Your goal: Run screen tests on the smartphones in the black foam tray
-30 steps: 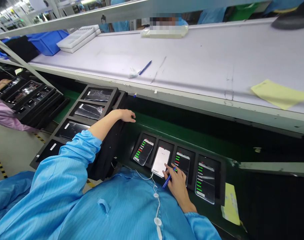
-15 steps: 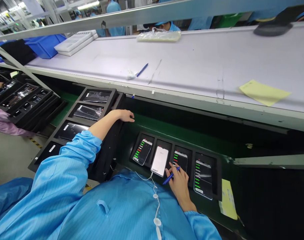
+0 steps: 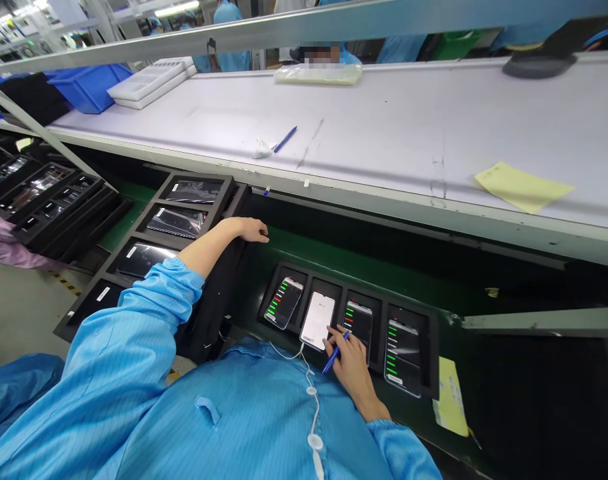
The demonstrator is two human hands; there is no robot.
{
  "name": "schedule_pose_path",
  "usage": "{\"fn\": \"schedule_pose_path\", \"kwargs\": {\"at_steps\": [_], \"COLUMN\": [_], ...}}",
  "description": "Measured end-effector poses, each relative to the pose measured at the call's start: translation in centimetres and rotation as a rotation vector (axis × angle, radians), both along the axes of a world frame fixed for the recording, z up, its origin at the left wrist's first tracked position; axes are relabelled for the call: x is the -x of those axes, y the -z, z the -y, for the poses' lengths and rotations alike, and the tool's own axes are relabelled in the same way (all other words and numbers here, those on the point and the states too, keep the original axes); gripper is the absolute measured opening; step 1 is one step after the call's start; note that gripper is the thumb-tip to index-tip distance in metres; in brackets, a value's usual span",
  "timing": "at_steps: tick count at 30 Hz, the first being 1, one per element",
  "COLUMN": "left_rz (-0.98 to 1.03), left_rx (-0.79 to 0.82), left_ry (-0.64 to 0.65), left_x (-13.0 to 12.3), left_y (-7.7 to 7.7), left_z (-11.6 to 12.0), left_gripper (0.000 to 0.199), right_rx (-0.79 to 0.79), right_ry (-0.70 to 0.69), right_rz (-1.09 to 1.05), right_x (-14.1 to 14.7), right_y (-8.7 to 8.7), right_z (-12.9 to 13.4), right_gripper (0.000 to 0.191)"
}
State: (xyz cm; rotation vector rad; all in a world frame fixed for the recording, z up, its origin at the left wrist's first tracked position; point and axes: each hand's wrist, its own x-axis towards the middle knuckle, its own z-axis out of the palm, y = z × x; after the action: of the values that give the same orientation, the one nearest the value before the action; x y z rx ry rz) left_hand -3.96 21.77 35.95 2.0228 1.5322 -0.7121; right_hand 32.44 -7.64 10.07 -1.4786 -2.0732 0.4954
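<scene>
The phone with a lit white screen (image 3: 318, 320) sits in the second slot from the left of a black four-slot foam-like tray (image 3: 433, 353), a thin white cable (image 3: 317, 417) running up to its lower end. Its three dark-screened neighbours, the leftmost phone (image 3: 284, 305), the third phone (image 3: 361, 323) and the rightmost phone (image 3: 403, 353), already show green, red and white lines, so the white one looks like the one left to reach that display. The right hand (image 3: 353, 367) grasps a slim blue pen (image 3: 335, 353), fingertips at the white screen's lower right corner; whether they touch cannot be told. The left hand (image 3: 255, 230), loosely curled, holds nothing visible beside the stacked black trays (image 3: 228, 192). The screen text is too small to read, the right hand covers part of the third phone, and the left sleeve hides part of the stack.
</scene>
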Motion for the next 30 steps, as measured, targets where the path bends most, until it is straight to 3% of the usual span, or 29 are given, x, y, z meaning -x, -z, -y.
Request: {"fn": "schedule_pose_path", "kwargs": {"at_steps": [8,17,30], "left_rz": [0.010,0.004,0.001], "left_rx": [0.010,0.006,0.007], "left_ry": [-0.003,0.008,0.000], "left_x": [0.20,0.10,0.08], "left_y": [0.14,-0.04,-0.02], "left_z": [-0.10,-0.04,-0.06], "left_gripper": [0.070,0.070,0.071], "right_rx": [0.037,0.034,0.026], "right_ry": [-0.129,0.050,-0.004], "right_rz": [0.055,0.055,0.002], "right_x": [0.76,0.02,0.35], "right_y": [-0.07,-0.08,-0.03], "right_z": [-0.42,-0.35,-0.40], "right_gripper": [0.039,0.036,0.033]}}
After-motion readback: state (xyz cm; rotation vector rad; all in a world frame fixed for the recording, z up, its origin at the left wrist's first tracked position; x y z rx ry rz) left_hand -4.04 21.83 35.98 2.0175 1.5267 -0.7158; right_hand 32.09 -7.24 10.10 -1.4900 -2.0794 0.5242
